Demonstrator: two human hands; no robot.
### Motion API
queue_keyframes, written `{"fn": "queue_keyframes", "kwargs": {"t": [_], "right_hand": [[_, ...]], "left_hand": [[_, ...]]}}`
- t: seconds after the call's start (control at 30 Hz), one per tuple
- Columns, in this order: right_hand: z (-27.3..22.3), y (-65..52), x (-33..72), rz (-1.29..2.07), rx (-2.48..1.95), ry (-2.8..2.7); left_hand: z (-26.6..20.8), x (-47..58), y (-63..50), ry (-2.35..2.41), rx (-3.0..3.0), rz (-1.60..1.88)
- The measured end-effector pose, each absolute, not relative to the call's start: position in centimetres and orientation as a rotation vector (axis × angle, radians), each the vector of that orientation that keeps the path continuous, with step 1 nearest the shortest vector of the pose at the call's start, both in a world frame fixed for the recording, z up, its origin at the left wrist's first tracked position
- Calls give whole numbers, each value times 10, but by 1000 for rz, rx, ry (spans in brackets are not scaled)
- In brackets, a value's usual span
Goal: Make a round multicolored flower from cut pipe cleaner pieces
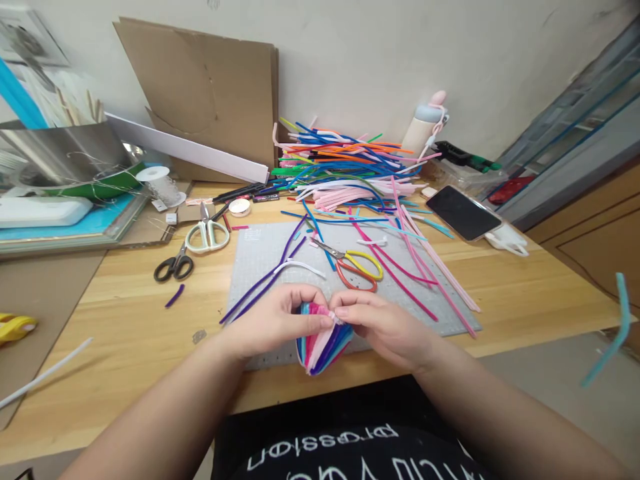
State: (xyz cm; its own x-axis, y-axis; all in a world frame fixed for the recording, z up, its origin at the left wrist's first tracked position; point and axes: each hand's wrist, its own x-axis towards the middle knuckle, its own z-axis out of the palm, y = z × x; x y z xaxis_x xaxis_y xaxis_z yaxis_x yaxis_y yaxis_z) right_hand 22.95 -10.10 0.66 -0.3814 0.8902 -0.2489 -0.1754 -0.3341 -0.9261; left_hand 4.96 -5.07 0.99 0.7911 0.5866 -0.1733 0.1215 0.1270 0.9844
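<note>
Between both hands is a small striped piece made of pipe cleaners (320,343), in pink, white, purple and blue bands, narrowing to a point at its lower end. My left hand (285,317) pinches its upper left side between thumb and fingers. At its top right, my right hand (375,323) closes thumb and forefinger on a whitish tip. The piece is held above the near edge of a grey cutting mat (255,257). Scissors with red and yellow handles (357,268) lie just beyond my hands. Purple pipe cleaners (265,283) rest to the left, dark pink ones (400,270) to the right.
A heap of coloured pipe cleaners (345,163) lies at the back. White-handled scissors (207,235), black scissors (174,265) and a spool (161,187) are on the left. A phone (464,212) and a bottle (423,130) stand at the right. Cardboard (210,100) leans on the wall.
</note>
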Motion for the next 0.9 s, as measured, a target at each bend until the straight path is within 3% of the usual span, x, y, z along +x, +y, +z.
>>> {"fn": "queue_keyframes", "kwargs": {"t": [0.53, 0.9], "right_hand": [[1, -108, 228, 1836, -1006, -980], [-2, -109, 223, 1468, -1121, -1340]], "left_hand": [[7, 51, -53, 641, 1321, 413], [7, 52, -51, 616, 1351, 368]]}}
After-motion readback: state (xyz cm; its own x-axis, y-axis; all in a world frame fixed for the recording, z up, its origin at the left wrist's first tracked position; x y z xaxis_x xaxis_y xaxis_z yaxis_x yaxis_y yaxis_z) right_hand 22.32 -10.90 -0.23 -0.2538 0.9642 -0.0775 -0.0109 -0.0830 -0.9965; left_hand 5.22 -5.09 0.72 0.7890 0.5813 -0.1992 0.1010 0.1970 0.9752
